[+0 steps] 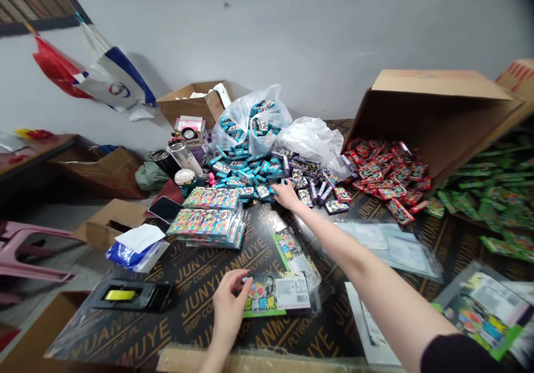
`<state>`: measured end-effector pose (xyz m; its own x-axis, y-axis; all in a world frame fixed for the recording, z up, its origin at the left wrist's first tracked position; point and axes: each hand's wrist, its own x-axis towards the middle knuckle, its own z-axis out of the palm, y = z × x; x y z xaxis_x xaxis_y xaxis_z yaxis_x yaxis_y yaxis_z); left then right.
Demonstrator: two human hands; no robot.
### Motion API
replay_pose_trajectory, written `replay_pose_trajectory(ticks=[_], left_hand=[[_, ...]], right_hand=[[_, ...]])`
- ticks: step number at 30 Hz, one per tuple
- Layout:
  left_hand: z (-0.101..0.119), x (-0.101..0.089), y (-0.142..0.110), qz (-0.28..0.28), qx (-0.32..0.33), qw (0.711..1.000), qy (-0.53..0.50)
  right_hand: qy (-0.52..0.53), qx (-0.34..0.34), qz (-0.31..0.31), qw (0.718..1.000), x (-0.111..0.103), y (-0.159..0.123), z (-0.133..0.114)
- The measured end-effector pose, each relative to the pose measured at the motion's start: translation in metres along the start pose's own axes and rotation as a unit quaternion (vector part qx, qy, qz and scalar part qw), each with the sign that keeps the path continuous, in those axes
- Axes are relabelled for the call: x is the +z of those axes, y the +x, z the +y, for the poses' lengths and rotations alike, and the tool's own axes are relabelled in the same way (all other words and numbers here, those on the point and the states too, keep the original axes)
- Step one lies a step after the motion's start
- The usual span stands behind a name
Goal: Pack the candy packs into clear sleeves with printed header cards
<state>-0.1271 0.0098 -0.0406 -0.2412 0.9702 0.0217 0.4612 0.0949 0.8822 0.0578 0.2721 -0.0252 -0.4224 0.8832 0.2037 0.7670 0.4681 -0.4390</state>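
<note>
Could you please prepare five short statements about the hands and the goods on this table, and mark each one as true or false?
1. The left hand holds a printed packet by its edge. True.
2. Red packs lie at the mouth of a tipped cardboard box. True.
3. The right hand reaches inside that box. False: it is at the near edge of the pile of blue packs.
4. A clear plastic bag behind the pile contains blue packs. True.
5. The phone lies to the right of the red packs in the picture. False: it lies on the left, near the stacked sleeves.
</note>
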Motion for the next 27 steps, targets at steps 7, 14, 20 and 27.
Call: replay_pose_trajectory(ticks=[7, 14, 20, 27], left_hand=[[0.048, 0.039, 0.033, -0.101, -0.126, 0.946, -0.280], [0.075, 0.071, 0.017, -0.173, -0.156, 0.922, -0.310], [0.056, 0.074, 0.004, -0.271, -0.020, 0.951, -0.147], [0.021, 0.064, -0.003, -0.276, 0.274, 0.886, 0.252]], right_hand=[[0.324, -0.031, -0.086, 0.942, -0.028, -0.106, -0.027], [0.302, -0.053, -0.020, 0.952, -0.057, -0.197, -0.041], [0.195, -0.062, 0.048, 0.978, -0.060, -0.236, -0.032], [0.060, 0.002, 0.046, 0.997, -0.045, -0.267, -0.007]])
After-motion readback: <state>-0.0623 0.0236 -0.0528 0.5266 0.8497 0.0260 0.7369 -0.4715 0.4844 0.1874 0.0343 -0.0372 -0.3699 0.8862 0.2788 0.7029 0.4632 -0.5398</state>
